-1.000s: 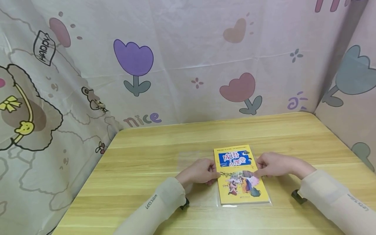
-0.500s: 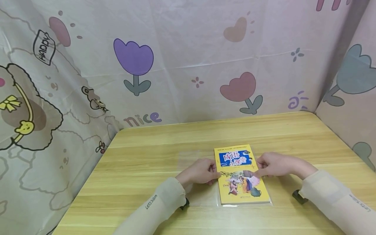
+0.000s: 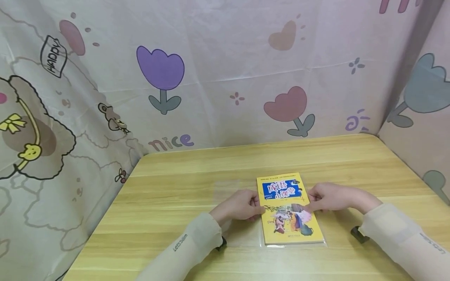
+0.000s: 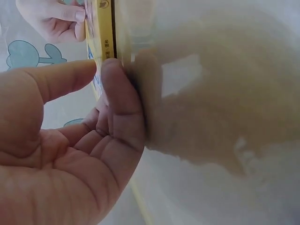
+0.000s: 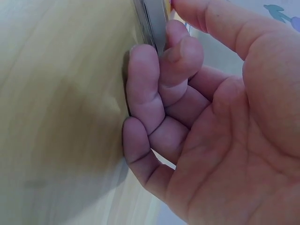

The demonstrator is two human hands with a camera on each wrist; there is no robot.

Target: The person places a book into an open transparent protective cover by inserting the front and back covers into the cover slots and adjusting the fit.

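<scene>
Pale fabric walls printed with tulips and cartoon figures; light wood-grain tabletop, far corners rounded.

Sleeves cropped, tiny cover print seemingly illegible

The right hand is shown with its palm toward the camera, extending from the lower right to the top of the view. A book is seen edge-on at the top as a narrow grey strip, cut off by the frame. A trace of yellow is visible at the tip of the thumb. The edge is held between the thumb and the bent fingers. A glossy layer appears to run along the strip, though detail is blurred. The left portion is occupied by a wood-grained table, darkened by a soft shadow beside the fingers. Leaf-shaped teal prints are visible at upper right.
</scene>
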